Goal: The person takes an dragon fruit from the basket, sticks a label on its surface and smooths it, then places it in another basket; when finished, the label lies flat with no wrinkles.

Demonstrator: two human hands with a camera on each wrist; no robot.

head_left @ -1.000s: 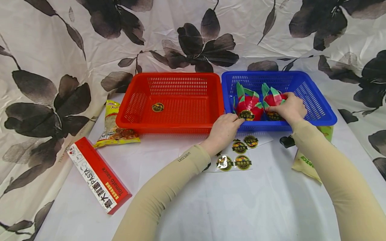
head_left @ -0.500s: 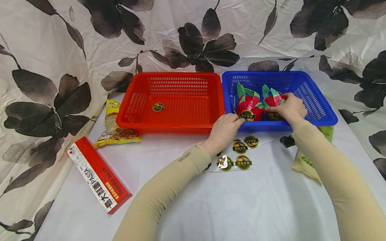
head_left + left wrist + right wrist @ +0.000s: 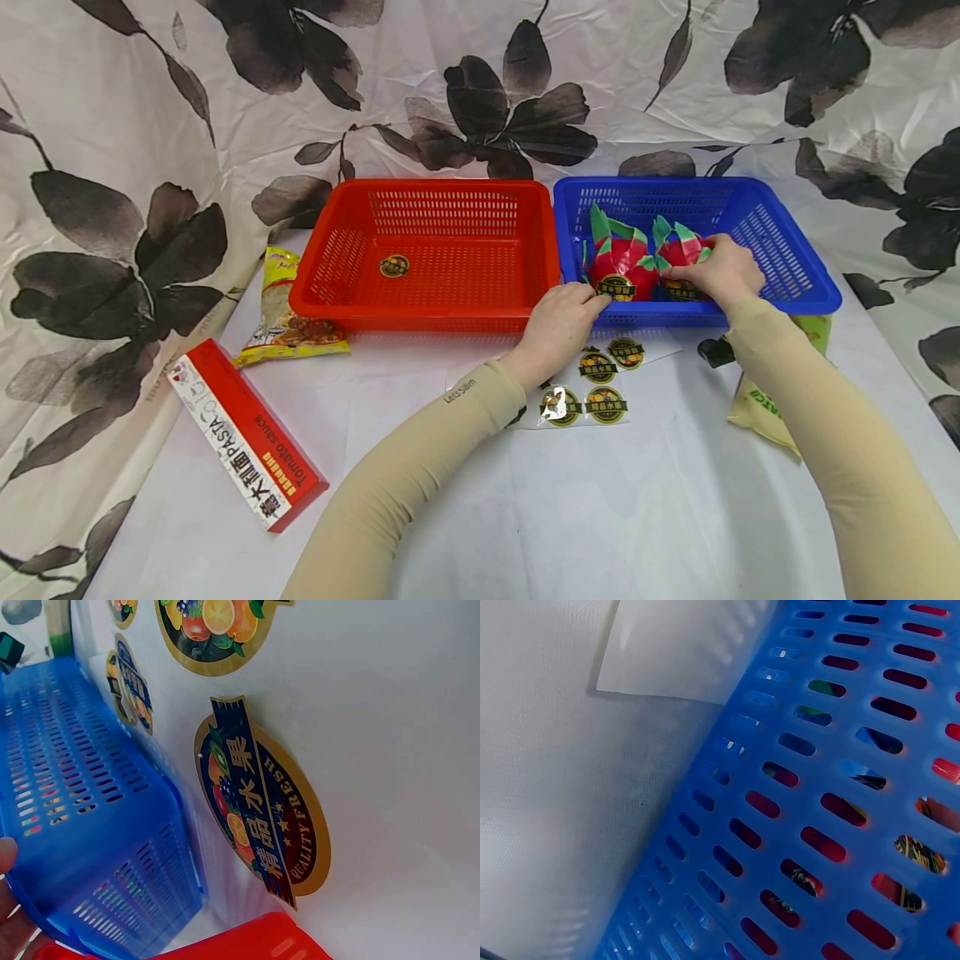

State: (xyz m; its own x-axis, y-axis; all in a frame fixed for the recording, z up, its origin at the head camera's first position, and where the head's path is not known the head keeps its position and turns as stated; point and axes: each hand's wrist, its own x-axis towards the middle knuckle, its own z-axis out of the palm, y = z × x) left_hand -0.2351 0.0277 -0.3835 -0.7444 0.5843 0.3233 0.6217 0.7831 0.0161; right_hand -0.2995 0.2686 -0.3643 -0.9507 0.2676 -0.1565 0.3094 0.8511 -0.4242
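Note:
Inside the blue basket (image 3: 795, 275) sit two pink dragon fruits with green tips, side by side, each with a black-and-gold label at the front. My right hand (image 3: 723, 271) holds the right dragon fruit (image 3: 678, 250), thumb on its near side and fingers over its far right. At the basket's front left corner, my left hand (image 3: 562, 321) reaches over the rim, fingertips right at the label (image 3: 617, 288) of the left dragon fruit (image 3: 622, 250). The left wrist view catches only part of its fingers (image 3: 11, 930) beside the blue rim; whether they grip anything, I cannot tell.
A red basket (image 3: 442, 312) with one round label (image 3: 393, 266) inside stands left of the blue one. Label sheets (image 3: 592, 417) lie in front. A yellow snack bag (image 3: 288, 325) and pasta box (image 3: 247, 437) are left; a pale green bag (image 3: 761, 417) lies right, partly behind the sleeve.

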